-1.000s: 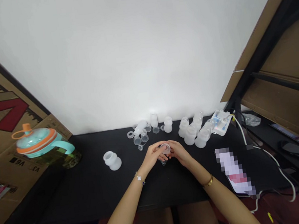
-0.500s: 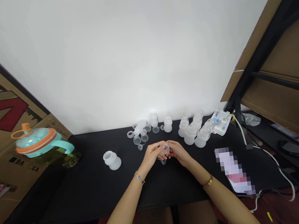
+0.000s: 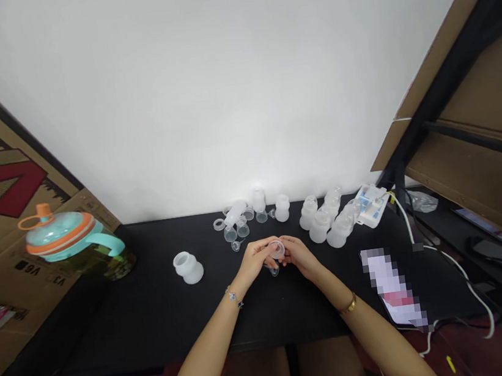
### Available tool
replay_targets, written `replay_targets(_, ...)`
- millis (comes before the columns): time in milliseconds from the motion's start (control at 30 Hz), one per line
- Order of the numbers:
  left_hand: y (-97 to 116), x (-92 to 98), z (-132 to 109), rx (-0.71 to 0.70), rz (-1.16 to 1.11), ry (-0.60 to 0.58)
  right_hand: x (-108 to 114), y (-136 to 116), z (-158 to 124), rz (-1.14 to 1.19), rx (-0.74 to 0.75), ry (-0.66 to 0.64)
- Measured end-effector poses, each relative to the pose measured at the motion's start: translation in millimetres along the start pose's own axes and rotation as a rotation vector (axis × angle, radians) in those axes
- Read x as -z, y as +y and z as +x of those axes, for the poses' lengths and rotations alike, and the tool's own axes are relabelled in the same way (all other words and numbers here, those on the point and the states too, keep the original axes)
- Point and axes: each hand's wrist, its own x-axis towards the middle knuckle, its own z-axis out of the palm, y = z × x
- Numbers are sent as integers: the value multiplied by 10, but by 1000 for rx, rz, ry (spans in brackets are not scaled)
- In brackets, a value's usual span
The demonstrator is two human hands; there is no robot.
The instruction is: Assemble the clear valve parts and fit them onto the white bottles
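My left hand and my right hand meet over the black table, fingers closed around a translucent bottle collar ring. My left thumb reaches into the ring's opening. Just below the fingers shows a clear silicone nipple, partly hidden; whether it is attached to the ring I cannot tell. A frosted white open-necked bottle stands to the left of my hands. Behind them lie loose clear caps, a collar ring, a nipple and a tipped bottle.
Bottles with tops stand in a group at the right, beside a white box. A phone and a white cable lie nearer. At far left is a large teal-and-orange jug by a cardboard box.
Hardly anything differs. Both hands stay around the ring in the same place, with only slight finger movement.
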Motion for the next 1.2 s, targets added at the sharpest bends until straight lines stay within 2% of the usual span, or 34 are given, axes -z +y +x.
replay_targets(433, 36, -8, -19, -25, 31, -11, -2, 0, 1, -15, 4, 10)
replay_targets(933, -31, -11, 0, -11, 20, 34, -4, 7, 9, -40, 19, 24)
replay_targets(1200, -42, 11, 8, -22, 52, 20, -1, 19, 8, -57, 19, 19)
